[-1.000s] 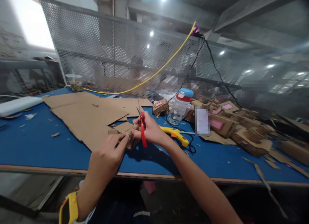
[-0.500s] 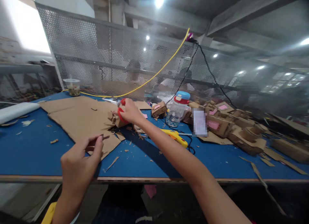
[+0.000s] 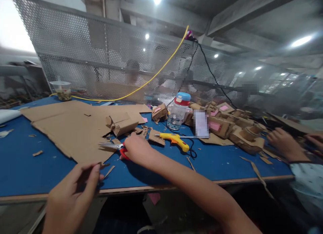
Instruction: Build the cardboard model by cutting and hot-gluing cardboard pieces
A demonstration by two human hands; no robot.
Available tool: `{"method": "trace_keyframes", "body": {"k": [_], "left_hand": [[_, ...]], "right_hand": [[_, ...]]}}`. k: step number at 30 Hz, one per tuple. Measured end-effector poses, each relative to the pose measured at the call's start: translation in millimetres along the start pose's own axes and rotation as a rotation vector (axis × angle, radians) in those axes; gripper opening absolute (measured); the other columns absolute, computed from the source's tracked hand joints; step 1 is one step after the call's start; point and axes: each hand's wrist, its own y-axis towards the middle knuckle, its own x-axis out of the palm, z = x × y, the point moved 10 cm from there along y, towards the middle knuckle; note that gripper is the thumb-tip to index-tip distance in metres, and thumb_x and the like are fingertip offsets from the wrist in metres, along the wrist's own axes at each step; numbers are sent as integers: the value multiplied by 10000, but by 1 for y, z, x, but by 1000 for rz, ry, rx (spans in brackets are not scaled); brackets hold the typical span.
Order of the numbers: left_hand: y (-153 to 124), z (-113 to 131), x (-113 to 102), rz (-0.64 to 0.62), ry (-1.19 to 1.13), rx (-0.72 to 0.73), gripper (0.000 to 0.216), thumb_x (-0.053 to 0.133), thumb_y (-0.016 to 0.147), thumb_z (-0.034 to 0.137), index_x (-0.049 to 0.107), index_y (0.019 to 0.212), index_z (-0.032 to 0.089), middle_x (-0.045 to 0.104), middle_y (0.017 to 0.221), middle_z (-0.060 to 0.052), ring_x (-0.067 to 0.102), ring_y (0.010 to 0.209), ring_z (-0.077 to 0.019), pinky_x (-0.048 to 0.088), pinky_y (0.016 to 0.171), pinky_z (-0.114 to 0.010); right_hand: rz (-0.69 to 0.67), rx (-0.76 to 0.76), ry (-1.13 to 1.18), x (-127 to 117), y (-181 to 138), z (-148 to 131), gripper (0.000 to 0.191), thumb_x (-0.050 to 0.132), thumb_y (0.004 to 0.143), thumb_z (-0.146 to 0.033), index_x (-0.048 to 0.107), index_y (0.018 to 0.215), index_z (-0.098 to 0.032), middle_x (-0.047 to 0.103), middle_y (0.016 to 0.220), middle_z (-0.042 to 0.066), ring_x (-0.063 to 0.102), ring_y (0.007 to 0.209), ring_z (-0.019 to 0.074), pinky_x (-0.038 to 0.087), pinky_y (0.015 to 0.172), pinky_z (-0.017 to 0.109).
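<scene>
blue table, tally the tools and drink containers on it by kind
scissors: 1, red handles, in the right hand
glue gun: 1, yellow
bottle: 1, blue and red cap
cup: 1, at the far left by the mesh
total: 4

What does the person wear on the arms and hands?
Nothing shows: the left hand and right hand have no gloves or rings, and the right forearm has no sleeve. The left forearm is out of view.
</scene>
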Motion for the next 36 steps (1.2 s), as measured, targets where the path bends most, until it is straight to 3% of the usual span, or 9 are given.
{"method": "trace_keyframes", "body": {"k": [3, 6, 11, 17, 22, 26, 30, 33, 36], "left_hand": [[5, 23, 19, -40, -44, 65, 309, 516, 872, 503, 652, 836, 228, 729, 702, 13, 695, 589, -159, 558, 595, -237], [8, 26, 32, -67, -21, 88, 291, 510, 879, 469, 674, 864, 229, 743, 770, 3, 705, 651, -156, 558, 626, -228], [10, 35, 44, -50, -36, 153, 282, 486, 907, 443, 649, 867, 216, 716, 1014, -48, 697, 843, -164, 553, 710, -229], [9, 37, 47, -102, 17, 241, 257, 468, 924, 433, 631, 887, 238, 703, 1009, -37, 677, 917, -185, 538, 762, -263], [14, 39, 42, -166, 18, 304, 223, 465, 929, 423, 632, 936, 276, 697, 1057, -21, 677, 928, -199, 542, 817, -302], [16, 85, 66, -388, 37, 517, 248, 414, 950, 340, 638, 936, 236, 693, 1058, -68, 667, 1002, -225, 564, 840, -333], [11, 121, 112, -574, 208, 771, 318, 327, 936, 165, 644, 936, 135, 644, 1203, -199, 592, 1175, -293, 502, 982, -442], [8, 120, 152, -725, 294, 827, 312, 334, 907, 65, 632, 995, 94, 619, 1255, -216, 563, 1219, -274, 455, 1042, -426], [12, 115, 177, -763, 365, 833, 309, 315, 935, 64, 617, 985, 102, 662, 1157, -175, 608, 1123, -230, 471, 1012, -386]], "right_hand": [[-94, -138, 104, -5, 0, -3, 345, 772, 727, -407, 738, 875, -98, 713, 856, 120, 636, 761, 192, 395, 598, 245], [-126, -102, 209, -11, -4, 13, 276, 740, 751, -368, 721, 820, -102, 711, 787, 83, 604, 665, 151, 357, 537, 226], [51, -98, 119, -17, 10, 18, 387, 797, 686, -380, 713, 906, -72, 725, 921, 139, 635, 814, 202, 362, 578, 243], [26, -186, 169, -12, -7, 8, 161, 632, 867, -282, 729, 873, -153, 742, 873, 60, 663, 825, 170, 423, 659, 241], [249, 184, 15, -49, -68, 93, 290, 599, 884, -405, 683, 983, -146, 711, 999, 115, 654, 914, 234, 422, 693, 285], [85, 489, -61, -35, -94, 170, 422, 602, 855, -523, 693, 874, -112, 709, 923, 179, 656, 859, 258, 335, 593, 283], [5, 549, 24, -12, -95, 198, 426, 653, 796, -554, 688, 770, -130, 710, 838, 159, 649, 798, 242, 272, 546, 283], [-7, 563, 102, 2, -94, 206, 378, 719, 735, -510, 675, 758, -135, 697, 808, 134, 625, 736, 215, 264, 528, 278], [27, 591, 250, 10, -96, 216, 271, 693, 748, -399, 644, 722, -134, 649, 727, 80, 561, 638, 164, 275, 514, 272]]}}
